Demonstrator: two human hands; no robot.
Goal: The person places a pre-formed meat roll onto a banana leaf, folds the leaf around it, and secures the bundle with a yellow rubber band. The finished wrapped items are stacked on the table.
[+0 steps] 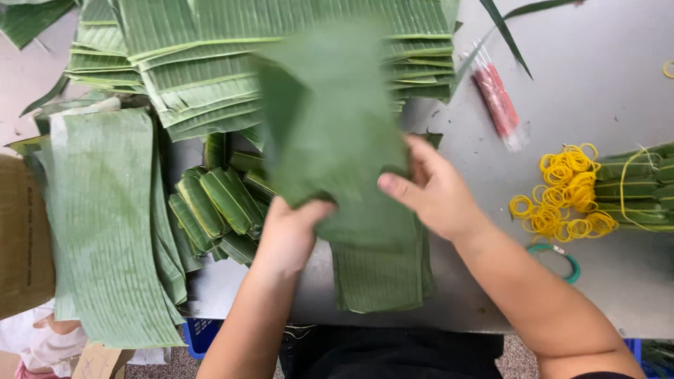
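Now, starting at the left edge of the worktop [618, 281], a long strip of banana leaf [105, 224] is draping over the near edge, beside a brown cardboard box [24, 238]. Stacks of cut leaf sheets [210, 63] are lying along the far edge. Just right of the strip, a heap of small folded leaf parcels [217, 200] is sitting near the middle. You are closing your left hand [288, 235] on the lower left edge of a loose leaf sheet [330, 119], thumb on top, its grip pinching the leaf. That sheet is lifting above the middle of the worktop, blurred, over a flat pile of leaf pieces [379, 274] by the near edge. Your right hand [432, 189] is pinching the sheet's right edge, thumb in front, fingers behind. Further right, a clear packet of red sticks [497, 102] is lying toward the far edge, yellow rubber bands [565, 193] are piling near the right edge, a green ring [562, 256] sits below them, and banded leaf bundles [642, 186] are touching the right edge.
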